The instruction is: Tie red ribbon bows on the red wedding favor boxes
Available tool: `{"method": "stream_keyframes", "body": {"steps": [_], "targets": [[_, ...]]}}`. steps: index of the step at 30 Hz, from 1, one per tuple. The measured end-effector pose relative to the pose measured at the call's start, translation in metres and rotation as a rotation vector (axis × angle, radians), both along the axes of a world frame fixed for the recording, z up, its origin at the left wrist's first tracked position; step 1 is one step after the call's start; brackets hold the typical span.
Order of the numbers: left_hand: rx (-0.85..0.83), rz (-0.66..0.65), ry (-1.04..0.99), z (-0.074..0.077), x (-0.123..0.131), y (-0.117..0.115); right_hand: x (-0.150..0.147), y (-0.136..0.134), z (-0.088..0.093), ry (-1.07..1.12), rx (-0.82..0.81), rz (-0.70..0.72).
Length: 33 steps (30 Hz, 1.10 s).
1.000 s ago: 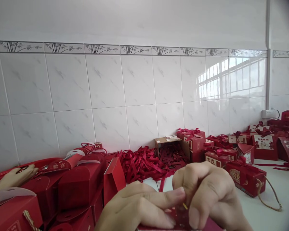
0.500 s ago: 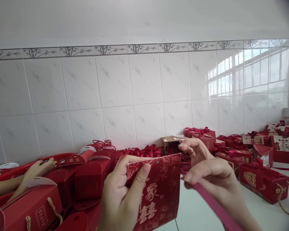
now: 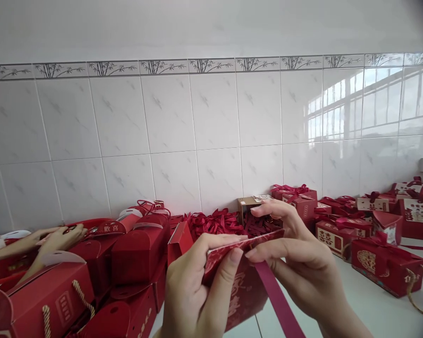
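Note:
Held up before me is a red gift box [image 3: 245, 300] with gold characters, folded rather flat and tilted. My left hand [image 3: 200, 286] is closed on its left upper edge, thumb on the printed face. A dark pink ribbon [image 3: 277, 300] hangs down from the pinched thumb and forefinger of my right hand [image 3: 299, 253]. Those fingertips are at the box's upper edge, while the other right fingers are raised and bent. Whether the ribbon's end passes through a hole in the box is hidden by my fingers.
Several red boxes [image 3: 137, 256] are piled at the left, some with rope handles. A co-worker's hands [image 3: 61, 239] reach into a red container there. Dark pink ribbons [image 3: 215, 223] lie heaped at the back near a cardboard box [image 3: 245, 206]. Finished-looking boxes with bows [image 3: 387, 263] stand right on the white table [image 3: 377, 305].
My right hand has moved left with the ribbon's end, up to the box's top edge. The box has turned and tilted, and my left hand has shifted right.

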<state>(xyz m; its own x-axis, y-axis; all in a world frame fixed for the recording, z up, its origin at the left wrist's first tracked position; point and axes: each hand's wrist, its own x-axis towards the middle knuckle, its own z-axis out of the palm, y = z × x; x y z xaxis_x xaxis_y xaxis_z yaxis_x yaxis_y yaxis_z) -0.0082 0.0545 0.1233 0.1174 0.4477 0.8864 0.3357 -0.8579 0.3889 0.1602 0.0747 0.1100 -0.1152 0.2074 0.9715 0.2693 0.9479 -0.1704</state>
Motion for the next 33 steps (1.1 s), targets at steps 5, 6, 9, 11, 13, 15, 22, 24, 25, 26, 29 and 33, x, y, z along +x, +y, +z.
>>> {"method": "stream_keyframes", "body": {"steps": [5,6,9,11,13,15,22,24,25,26,29,33], "targets": [[0.111,-0.063,0.014,-0.007,0.000,0.002,-0.005,0.000,-0.005,0.212,-0.022,0.027],[0.138,-0.083,-0.004,-0.009,0.001,0.003,-0.007,0.000,-0.006,0.262,-0.101,0.079],[0.223,-0.108,-0.022,-0.013,0.005,0.007,-0.014,0.001,-0.007,0.319,-0.377,0.303],[0.197,-0.069,0.026,-0.012,0.005,0.011,-0.018,0.005,-0.008,0.390,-0.473,0.378],[0.097,0.003,0.108,-0.008,0.002,0.014,-0.019,0.009,-0.007,0.467,-0.537,0.318],[0.037,0.114,0.109,-0.003,-0.004,0.019,-0.018,0.014,-0.007,0.449,-0.638,0.190],[0.192,0.241,0.090,0.007,-0.037,0.031,-0.014,0.019,-0.002,0.124,-0.760,-0.104],[0.249,0.223,0.158,0.008,-0.040,0.032,-0.015,0.016,-0.002,0.077,-0.755,-0.092],[0.299,0.234,0.194,0.009,-0.041,0.032,-0.016,0.015,-0.002,0.056,-0.757,-0.082],[0.355,0.255,0.226,0.009,-0.040,0.032,-0.016,0.013,-0.003,0.031,-0.760,-0.070],[0.447,0.315,0.259,0.011,-0.037,0.032,-0.017,0.010,-0.004,-0.053,-0.733,-0.048],[0.253,0.252,0.095,0.009,-0.033,0.033,-0.017,0.004,-0.004,-0.098,-0.544,-0.074]]}}
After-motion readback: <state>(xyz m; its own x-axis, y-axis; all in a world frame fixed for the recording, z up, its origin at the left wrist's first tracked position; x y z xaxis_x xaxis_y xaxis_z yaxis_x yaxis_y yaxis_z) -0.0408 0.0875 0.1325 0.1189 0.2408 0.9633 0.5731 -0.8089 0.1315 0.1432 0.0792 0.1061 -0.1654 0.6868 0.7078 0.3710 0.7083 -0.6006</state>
